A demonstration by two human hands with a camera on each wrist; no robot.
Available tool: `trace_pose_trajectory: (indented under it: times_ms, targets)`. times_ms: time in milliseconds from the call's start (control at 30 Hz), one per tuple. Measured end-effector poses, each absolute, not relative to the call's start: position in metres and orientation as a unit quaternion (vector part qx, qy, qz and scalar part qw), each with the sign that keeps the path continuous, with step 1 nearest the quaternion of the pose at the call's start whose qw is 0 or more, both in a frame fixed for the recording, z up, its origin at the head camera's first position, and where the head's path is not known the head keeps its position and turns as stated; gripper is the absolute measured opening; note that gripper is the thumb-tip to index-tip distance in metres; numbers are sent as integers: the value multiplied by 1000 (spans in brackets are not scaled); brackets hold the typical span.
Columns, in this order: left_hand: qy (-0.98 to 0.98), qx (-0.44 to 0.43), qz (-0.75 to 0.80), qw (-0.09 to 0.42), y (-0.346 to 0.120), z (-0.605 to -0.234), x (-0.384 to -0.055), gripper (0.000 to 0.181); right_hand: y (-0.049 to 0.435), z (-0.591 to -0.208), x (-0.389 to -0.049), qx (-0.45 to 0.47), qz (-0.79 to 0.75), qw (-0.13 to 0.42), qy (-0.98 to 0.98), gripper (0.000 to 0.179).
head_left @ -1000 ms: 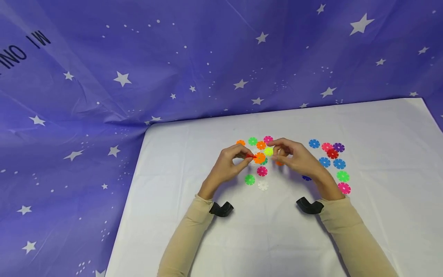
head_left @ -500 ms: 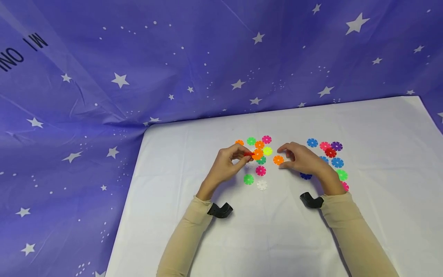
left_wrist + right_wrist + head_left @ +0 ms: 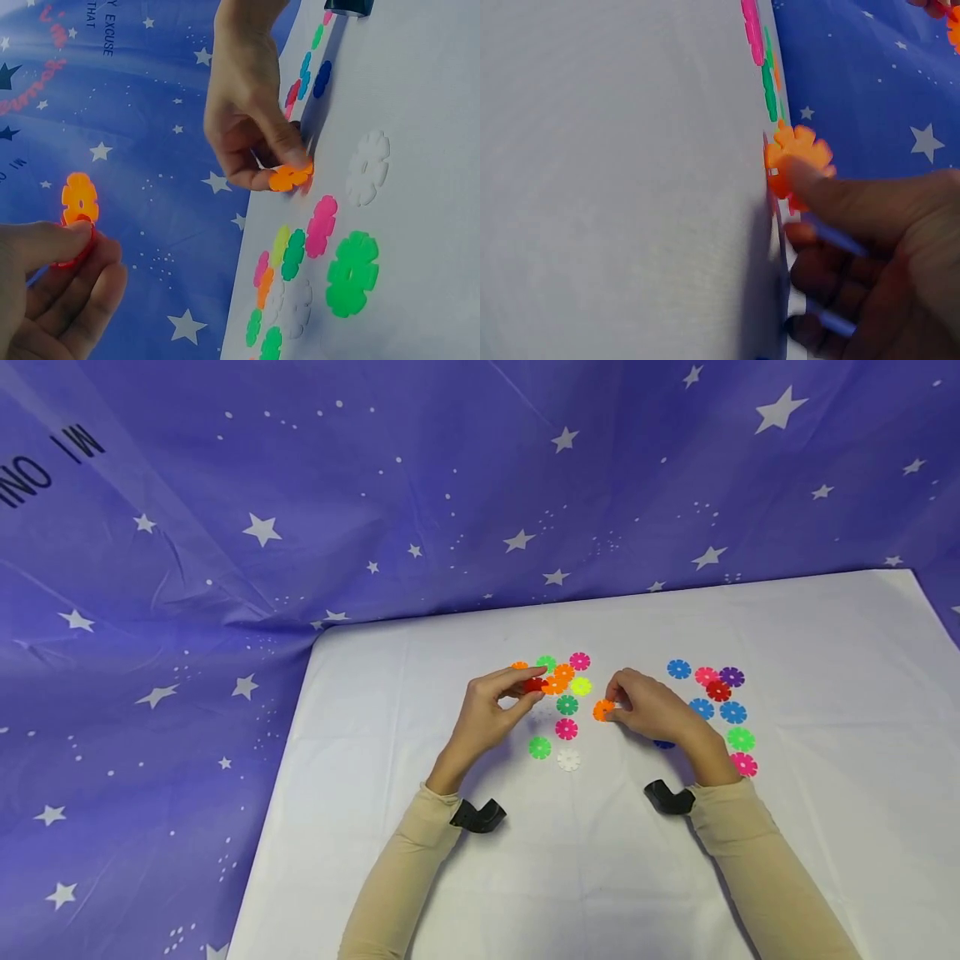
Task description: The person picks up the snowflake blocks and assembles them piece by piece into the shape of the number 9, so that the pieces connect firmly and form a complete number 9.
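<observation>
White-covered counter (image 3: 585, 868): left group of notched discs (image 3: 567, 729) and right group (image 3: 733, 712) lie loose, unjoined as far as visible. Left hand (image 3: 492, 708) off the surface, thumb and fingers pinching a red disc (image 3: 535, 685); an orange disc (image 3: 80, 196) juts from it – apparently slotted together. Right hand (image 3: 652, 706), fingertips nearly meeting, pinches a second orange disc (image 3: 291, 178), apart from that pair – judged early: one join made, most discs left

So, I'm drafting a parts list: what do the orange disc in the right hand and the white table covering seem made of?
Orange disc in the right hand: probably smooth plastic, given its even bright colour and crisp notches. White table covering: likely matte cloth, judging by soft creases; fibre unclear.
</observation>
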State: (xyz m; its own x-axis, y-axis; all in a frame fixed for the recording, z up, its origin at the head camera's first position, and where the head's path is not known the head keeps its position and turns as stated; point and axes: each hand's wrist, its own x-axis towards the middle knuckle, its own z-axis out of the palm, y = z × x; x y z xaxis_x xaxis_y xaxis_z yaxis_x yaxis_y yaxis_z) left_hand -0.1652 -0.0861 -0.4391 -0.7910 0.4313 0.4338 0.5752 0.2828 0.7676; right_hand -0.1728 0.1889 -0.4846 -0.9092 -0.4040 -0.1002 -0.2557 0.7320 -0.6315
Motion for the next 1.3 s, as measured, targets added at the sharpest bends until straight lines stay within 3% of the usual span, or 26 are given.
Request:
trace_pose_trajectory:
  times_ms: [133,367,833,1100,1300]
  targets:
    - [-800,-296,-516,76,-86,-442,-166,23,186,-481,-173,-197,-365,100,904,13]
    - [-807,-277,-515,87,-85,-443,-166,17,169,-451,-161,-242,-468,-11,850,18]
    - [-824,-290,-473,116,-78,-440,-159,26,155,-445,-155,-256,-494,-59,829,18]
    - [-808,-294,-504,78,-76,-440,-158,25,152,-444,-154,-259,-479,-78,835,21]
    - [-789,-265,-554,17,-78,-439,-159,39,150,-444,-153,-259,-477,-76,836,21]
